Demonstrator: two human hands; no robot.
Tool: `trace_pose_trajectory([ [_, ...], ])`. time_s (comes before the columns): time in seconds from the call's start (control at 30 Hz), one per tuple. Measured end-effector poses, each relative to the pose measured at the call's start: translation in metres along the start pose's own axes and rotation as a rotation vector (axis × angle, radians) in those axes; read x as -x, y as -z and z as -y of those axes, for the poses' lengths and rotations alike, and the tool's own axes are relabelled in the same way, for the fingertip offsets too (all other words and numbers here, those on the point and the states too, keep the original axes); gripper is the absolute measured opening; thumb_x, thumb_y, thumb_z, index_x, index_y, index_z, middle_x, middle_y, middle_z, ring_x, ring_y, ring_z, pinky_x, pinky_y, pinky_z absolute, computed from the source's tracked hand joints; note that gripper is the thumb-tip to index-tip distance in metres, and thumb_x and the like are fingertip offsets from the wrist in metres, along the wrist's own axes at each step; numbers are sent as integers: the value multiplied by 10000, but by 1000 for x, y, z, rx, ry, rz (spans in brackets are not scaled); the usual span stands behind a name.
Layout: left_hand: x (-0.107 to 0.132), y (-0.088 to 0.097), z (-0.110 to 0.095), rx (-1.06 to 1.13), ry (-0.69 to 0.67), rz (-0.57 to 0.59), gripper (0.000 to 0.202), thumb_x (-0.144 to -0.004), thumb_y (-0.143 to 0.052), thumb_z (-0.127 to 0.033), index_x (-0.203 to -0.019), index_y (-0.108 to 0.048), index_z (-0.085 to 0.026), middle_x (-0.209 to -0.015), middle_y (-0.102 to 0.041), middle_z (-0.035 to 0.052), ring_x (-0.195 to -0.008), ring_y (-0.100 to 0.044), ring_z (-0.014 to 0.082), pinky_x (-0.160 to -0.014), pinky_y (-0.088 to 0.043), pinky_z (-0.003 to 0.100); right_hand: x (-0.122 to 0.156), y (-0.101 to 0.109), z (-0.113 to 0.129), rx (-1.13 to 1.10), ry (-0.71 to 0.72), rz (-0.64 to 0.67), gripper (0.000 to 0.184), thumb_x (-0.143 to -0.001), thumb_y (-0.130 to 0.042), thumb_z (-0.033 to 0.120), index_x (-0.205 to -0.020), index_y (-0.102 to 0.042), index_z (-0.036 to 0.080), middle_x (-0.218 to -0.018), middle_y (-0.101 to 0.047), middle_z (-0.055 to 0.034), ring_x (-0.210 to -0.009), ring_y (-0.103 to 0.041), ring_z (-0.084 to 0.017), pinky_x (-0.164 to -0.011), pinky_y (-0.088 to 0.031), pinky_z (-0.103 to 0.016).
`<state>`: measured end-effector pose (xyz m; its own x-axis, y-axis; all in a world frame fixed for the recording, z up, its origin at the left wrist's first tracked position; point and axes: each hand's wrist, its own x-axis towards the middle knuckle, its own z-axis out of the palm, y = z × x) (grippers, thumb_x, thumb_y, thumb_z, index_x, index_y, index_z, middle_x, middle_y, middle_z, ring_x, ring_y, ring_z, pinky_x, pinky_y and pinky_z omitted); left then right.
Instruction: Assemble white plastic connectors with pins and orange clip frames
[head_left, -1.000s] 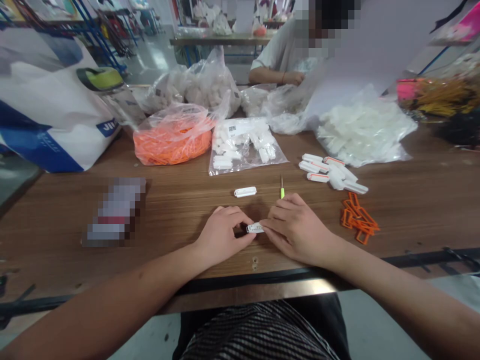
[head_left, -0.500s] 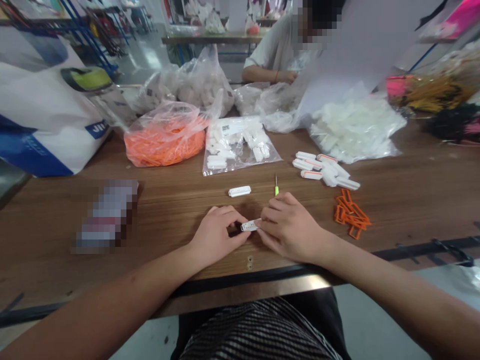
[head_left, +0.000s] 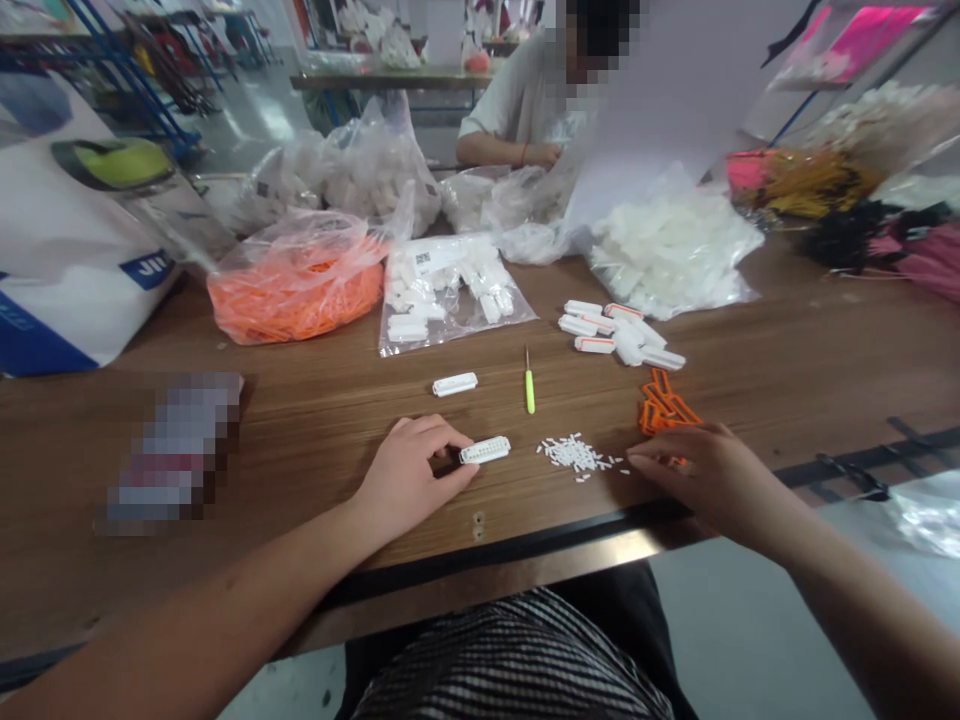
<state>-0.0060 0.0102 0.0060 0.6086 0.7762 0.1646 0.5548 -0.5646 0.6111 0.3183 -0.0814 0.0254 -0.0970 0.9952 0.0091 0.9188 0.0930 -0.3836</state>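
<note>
Pinching the left end of a small white block [head_left: 487, 450] between thumb and fingers of the left hand [head_left: 401, 470], with only a small gap between them. Showing rows of little holes on top, with no orange in sight. Placed in the near middle, on or just over the brown table [head_left: 315, 420], left of a pile of tiny white bits [head_left: 574, 455]. Past the bits, to the right, bending the fingers of the right hand [head_left: 709, 475] beside and partly over some loose orange frames [head_left: 658, 408], thumb and finger close together. Too covered to say whether holding anything there.

Looks only part done, judging by the things laid out. Perhaps done: the few white pieces [head_left: 592, 345] with an orange line, in the heap to the far right. Likely left: the held block, a second white block [head_left: 454, 384] on its far side, many bits and the loose frames. Lying between block and heap, a green-handled tool [head_left: 529, 390], touched by neither hand. Farther back, more in bags: orange parts [head_left: 300, 295] to the left, white parts [head_left: 409, 325] in the middle.
</note>
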Motion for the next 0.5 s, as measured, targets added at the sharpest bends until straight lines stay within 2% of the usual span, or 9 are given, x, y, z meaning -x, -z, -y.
trace_pose_trajectory([
  [0.1, 0, 0, 0, -2, -4, 10, 71, -817, -653, -267, -867, -675, -223, -789, -664, -15, -728, -595, 162, -765, -397, 347, 0, -5, 1, 25, 28, -20, 219, -885, -540, 318, -761, -708, 251, -770, -743, -6, -704, -659, -199, -768, -435, -378],
  [0.2, 0, 1, 0, 0, -1, 6, 62, -806, -665, -259, -856, -672, -225, -786, -665, -14, -723, -595, 163, -761, -403, 348, -4, -9, 4, 78, 71, -50, 198, -857, -571, 313, -708, -686, 252, -712, -723, -1, -685, -643, -205, -794, -407, -408],
  [0.27, 0, 1, -1, -4, 0, 2, 56, -801, -667, -250, -852, -674, -226, -780, -664, -15, -716, -592, 163, -759, -404, 347, -7, -10, 7, 91, 37, -29, 210, -830, -578, 297, -640, -652, 244, -633, -685, 12, -631, -621, -190, -753, -409, -385],
  [0.37, 0, 1, -1, 1, -4, -2, 53, -800, -672, -236, -851, -676, -221, -784, -662, -14, -717, -593, 162, -758, -401, 346, -13, -9, 13, 78, -107, 27, 221, -788, -575, 286, -575, -603, 233, -549, -634, 23, -542, -583, -166, -624, -400, -323],
  [0.43, 0, 1, -1, 12, -6, 2, 56, -800, -679, -236, -852, -675, -217, -783, -658, -16, -716, -595, 160, -758, -400, 345, -15, -8, 15, 81, -201, 55, 264, -787, -561, 317, -537, -573, 230, -503, -599, 19, -496, -552, -162, -536, -360, -299],
  [0.5, 0, 1, 0, 19, -9, 2, 60, -802, -681, -238, -857, -675, -215, -779, -651, -20, -712, -596, 157, -762, -399, 347, -16, -5, 14, 100, -238, 55, 329, -804, -542, 358, -501, -543, 229, -469, -567, 12, -472, -525, -159, -508, -339, -295],
])
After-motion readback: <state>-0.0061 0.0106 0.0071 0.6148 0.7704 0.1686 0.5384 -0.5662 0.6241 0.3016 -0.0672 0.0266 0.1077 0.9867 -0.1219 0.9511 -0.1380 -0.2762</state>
